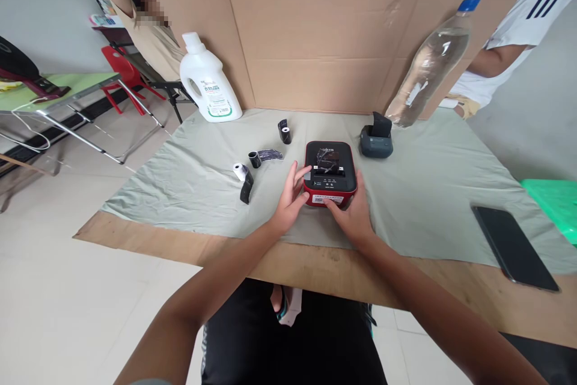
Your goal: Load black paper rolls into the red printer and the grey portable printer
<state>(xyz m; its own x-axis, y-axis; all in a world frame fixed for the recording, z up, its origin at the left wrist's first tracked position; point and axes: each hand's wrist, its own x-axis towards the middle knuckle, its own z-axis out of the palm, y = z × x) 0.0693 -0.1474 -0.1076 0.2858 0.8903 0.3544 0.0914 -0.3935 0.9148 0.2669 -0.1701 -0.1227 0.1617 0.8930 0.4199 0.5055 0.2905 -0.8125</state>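
A red-and-black label printer (pixel 330 172), box-shaped with a dark window and small buttons on top, sits on the grey-green cloth. My left hand (pixel 291 200) grips its left side, with the thumb at the front corner and a finger reaching over the top edge. Around the right side curls my right hand (pixel 354 208), its thumb against the front by a white label. Left of the printer lie three small rolls with dark strips partly unwound: a white-cored roll (pixel 240 172), a black roll (pixel 255 160) and a further roll (pixel 285 134) behind them.
A small dark printer (pixel 377 143) with its flap up stands at the right. Against the cardboard wall (pixel 315 36) lean a white detergent bottle (pixel 210 81) and a large clear bottle (pixel 430 66). A phone (pixel 514 247) lies near the front edge. Two people are behind the cardboard.
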